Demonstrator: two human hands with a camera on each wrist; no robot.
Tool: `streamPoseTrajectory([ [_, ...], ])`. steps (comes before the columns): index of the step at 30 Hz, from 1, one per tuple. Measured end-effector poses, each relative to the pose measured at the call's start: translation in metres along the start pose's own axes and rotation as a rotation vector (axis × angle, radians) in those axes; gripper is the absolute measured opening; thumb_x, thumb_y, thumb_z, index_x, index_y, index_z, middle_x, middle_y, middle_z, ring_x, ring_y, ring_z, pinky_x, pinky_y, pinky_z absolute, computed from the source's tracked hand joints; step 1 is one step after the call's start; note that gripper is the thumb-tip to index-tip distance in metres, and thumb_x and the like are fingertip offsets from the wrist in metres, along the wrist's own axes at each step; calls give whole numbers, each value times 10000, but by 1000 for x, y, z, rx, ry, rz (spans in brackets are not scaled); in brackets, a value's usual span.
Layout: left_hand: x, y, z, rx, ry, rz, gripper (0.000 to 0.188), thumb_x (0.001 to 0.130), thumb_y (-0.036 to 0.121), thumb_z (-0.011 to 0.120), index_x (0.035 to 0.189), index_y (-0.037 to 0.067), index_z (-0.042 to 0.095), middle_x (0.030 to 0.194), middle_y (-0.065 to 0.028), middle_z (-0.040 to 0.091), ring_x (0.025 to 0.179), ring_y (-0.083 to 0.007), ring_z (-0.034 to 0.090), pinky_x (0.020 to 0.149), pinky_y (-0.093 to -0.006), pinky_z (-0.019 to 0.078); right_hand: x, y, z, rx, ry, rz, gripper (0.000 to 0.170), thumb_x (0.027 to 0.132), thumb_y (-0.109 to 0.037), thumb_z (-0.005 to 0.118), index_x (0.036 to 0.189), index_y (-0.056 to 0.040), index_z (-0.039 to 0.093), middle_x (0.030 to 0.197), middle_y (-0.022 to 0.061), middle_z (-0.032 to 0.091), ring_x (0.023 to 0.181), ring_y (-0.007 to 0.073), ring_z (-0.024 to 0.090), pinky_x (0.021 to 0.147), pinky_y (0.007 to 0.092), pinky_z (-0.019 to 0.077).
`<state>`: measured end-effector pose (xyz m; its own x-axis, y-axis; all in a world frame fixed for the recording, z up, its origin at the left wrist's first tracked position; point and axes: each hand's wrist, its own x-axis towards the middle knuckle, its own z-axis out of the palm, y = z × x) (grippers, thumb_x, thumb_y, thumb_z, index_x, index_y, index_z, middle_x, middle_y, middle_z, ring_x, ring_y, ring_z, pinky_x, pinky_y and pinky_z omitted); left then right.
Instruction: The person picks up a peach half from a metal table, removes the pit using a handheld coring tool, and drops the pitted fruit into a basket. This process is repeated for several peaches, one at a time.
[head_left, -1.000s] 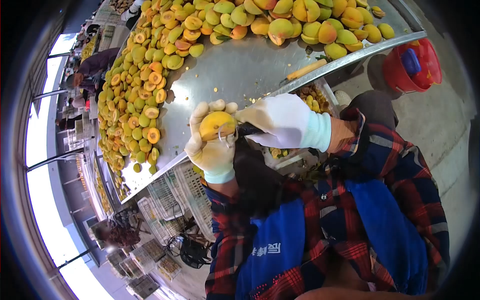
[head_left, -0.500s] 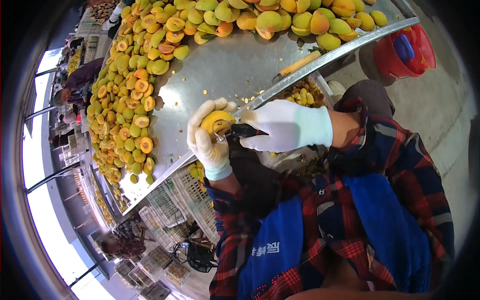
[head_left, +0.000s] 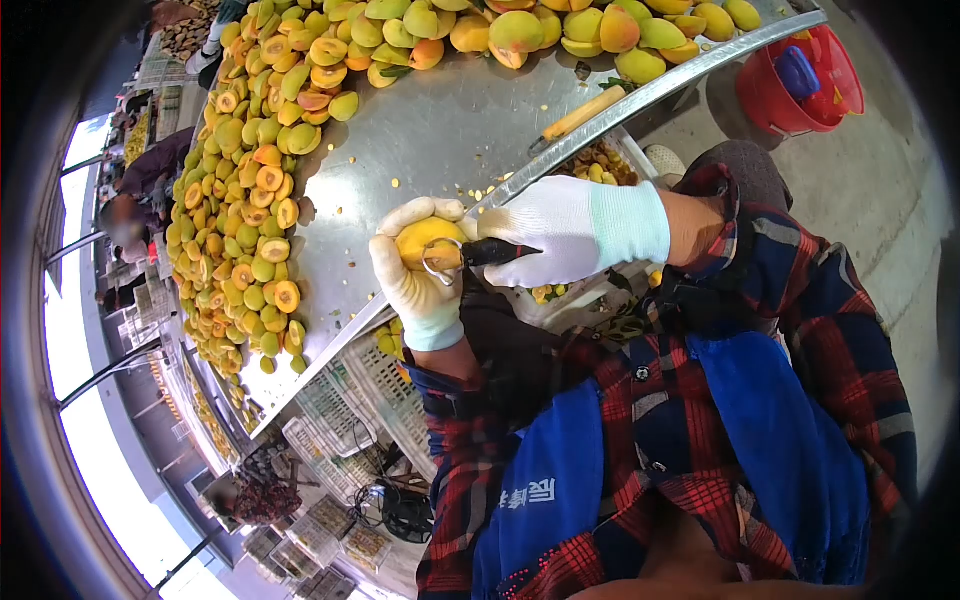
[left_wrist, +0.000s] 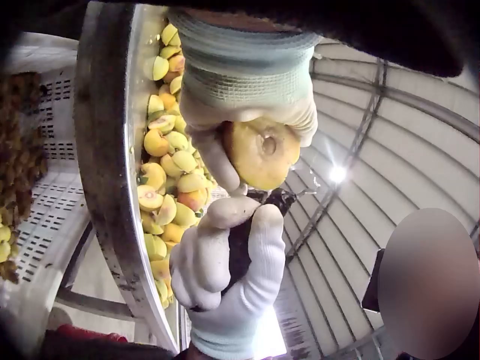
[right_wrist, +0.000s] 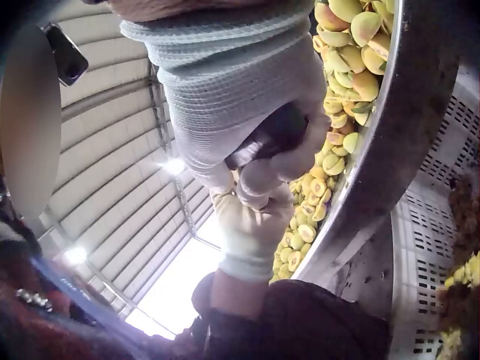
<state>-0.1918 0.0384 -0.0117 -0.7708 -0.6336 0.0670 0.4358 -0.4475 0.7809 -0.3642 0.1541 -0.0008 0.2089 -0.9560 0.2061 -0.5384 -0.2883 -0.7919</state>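
Observation:
My gloved left hand [head_left: 412, 285] grips a yellow peach half [head_left: 428, 240], fingers round its far and left sides. In the left wrist view, the cut face of the peach half [left_wrist: 264, 150] shows a round pit hollow. My gloved right hand [head_left: 565, 230] holds a black-handled tool [head_left: 492, 252] with a curved metal loop at its end. That loop [head_left: 440, 258] lies at the peach's near right edge. In the right wrist view, the black handle [right_wrist: 276, 136] is wrapped in my right fingers, and the peach is hidden behind the hands.
A metal table [head_left: 400, 140] bears heaps of cut peaches [head_left: 240, 230] at its left and far sides. A wooden-handled tool [head_left: 580, 115] lies near its raised edge. Below stand crates [head_left: 375, 390] and a container of fruit scraps [head_left: 610, 165]. A red bucket [head_left: 845, 85] stands right.
The tool's loop has shifted across the peach's near side, and the handle now lies more level. Table and fruit have slid left and up in the head view.

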Motion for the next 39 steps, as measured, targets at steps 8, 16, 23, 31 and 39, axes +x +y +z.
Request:
streamPoseTrajectory([
  [8,6,4,2,440,-48,190,446,942,369,599,1105,-46,602,1021,-237,653,856,-332,683,768,-408,577,-7,-4,-5,-225,43,111,364,905,-372,531,931,-13,589,791,192,652,790,389,645,704,458,524],
  [16,16,-14,4,491,158,229,419,960,340,572,1125,-45,559,1018,-234,644,814,-318,679,707,-401,590,6,-8,-33,301,-370,487,379,889,-366,547,890,10,589,775,214,648,738,381,654,650,454,526],
  [23,25,-35,10,196,460,66,431,974,431,509,1179,53,541,1019,-192,642,845,-329,650,741,-457,562,7,3,-7,-179,22,385,405,900,-379,493,844,-11,651,779,226,664,723,405,654,686,469,524],
  [31,39,5,-22,-191,424,51,437,947,495,522,1165,124,598,1089,-127,639,933,-297,640,705,-401,563,-6,0,20,-223,-1,278,296,870,-360,596,893,-66,571,680,164,614,638,374,630,571,446,519],
  [39,31,-13,7,247,404,174,459,1017,433,407,1191,35,556,1103,-155,616,939,-304,641,807,-402,537,25,6,-1,-177,187,306,367,901,-400,542,913,-34,582,763,213,639,743,408,641,661,473,515],
])
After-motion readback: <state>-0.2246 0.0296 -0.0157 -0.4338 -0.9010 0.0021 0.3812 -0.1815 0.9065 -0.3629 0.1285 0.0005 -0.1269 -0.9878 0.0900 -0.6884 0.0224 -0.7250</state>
